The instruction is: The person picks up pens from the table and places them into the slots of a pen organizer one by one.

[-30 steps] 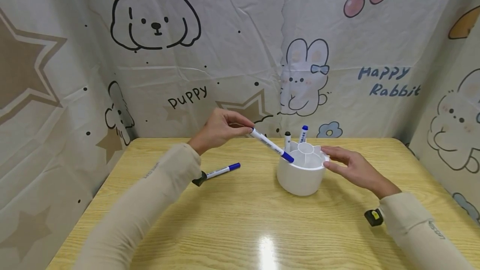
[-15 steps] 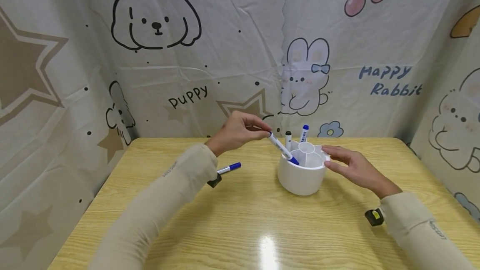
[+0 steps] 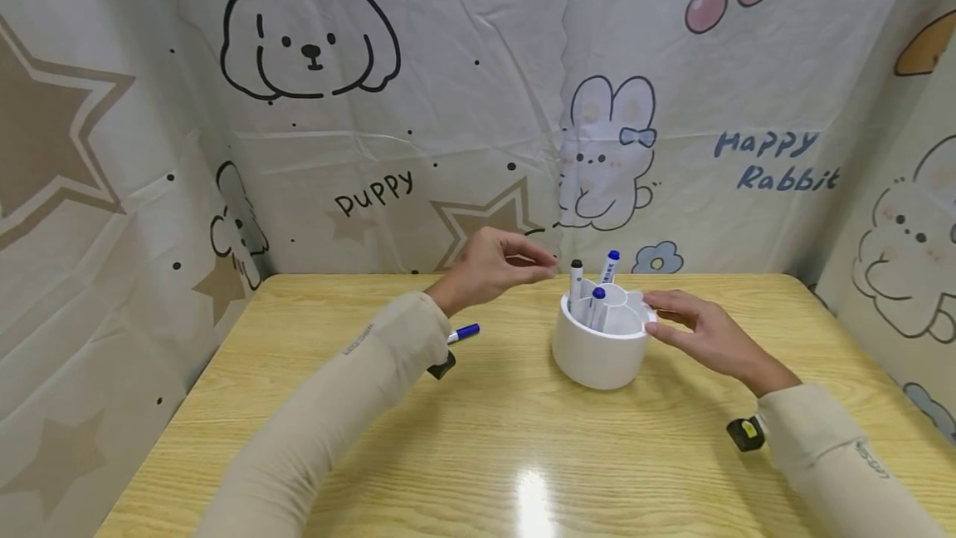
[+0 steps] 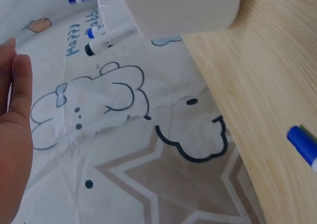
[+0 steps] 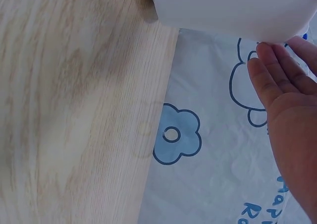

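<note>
Three markers (image 3: pixel 598 310) inside holder rim (image 3: pixel 608 337); left hand (image 3: pixel 496 266) apart.

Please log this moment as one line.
left hand: empty, near holder; right hand: touches holder; holder: three markers; table: one marker

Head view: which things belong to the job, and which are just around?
Job: white holder; black-capped marker, front blue-capped marker and rear blue-capped marker inside it; probably the loose marker.
Just around: wooden table, printed curtain.
</note>
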`<state>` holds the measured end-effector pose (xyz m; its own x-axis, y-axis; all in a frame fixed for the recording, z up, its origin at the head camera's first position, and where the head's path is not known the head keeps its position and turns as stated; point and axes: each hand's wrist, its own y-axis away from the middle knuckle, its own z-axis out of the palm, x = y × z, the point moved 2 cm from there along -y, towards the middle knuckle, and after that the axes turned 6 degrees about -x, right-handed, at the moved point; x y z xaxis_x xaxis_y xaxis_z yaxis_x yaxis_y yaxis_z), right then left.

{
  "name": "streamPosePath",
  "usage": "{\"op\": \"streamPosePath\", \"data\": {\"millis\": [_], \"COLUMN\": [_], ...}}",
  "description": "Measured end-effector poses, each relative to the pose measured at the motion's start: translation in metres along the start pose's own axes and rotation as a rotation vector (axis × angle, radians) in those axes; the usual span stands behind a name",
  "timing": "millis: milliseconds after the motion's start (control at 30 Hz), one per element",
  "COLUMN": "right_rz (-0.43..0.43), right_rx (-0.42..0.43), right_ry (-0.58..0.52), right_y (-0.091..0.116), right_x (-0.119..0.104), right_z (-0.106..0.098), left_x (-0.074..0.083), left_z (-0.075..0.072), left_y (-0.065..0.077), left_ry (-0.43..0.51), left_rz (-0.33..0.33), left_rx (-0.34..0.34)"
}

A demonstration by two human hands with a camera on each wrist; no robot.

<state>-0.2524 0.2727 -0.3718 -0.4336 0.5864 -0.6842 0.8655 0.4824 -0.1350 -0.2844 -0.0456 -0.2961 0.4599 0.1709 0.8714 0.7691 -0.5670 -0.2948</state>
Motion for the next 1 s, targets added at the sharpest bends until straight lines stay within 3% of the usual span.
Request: {"op": "streamPosePath", "data": {"millis": [300, 800, 1000], "right_rz": [-0.007, -0.010, 0.015], "right_rx": [0.010, 0.024, 0.007], "right_ry": [0.010, 0.002, 0.013], "right_y": [-0.001, -0.002, -0.004], "right_x": [0.004, -0.002, 0.000], "right_z": [0.004, 0.002, 0.004], "left_x": [-0.017, -0.052, -0.064], "left_z": [-0.019, -0.048, -0.056], "left_y": [0.018, 0.058, 0.073], "left_ry": [-0.094, -0.041, -0.081], "left_rz": [-0.065, -0.191, -0.214], "left_rx": [0.023, -0.021, -0.041]}}
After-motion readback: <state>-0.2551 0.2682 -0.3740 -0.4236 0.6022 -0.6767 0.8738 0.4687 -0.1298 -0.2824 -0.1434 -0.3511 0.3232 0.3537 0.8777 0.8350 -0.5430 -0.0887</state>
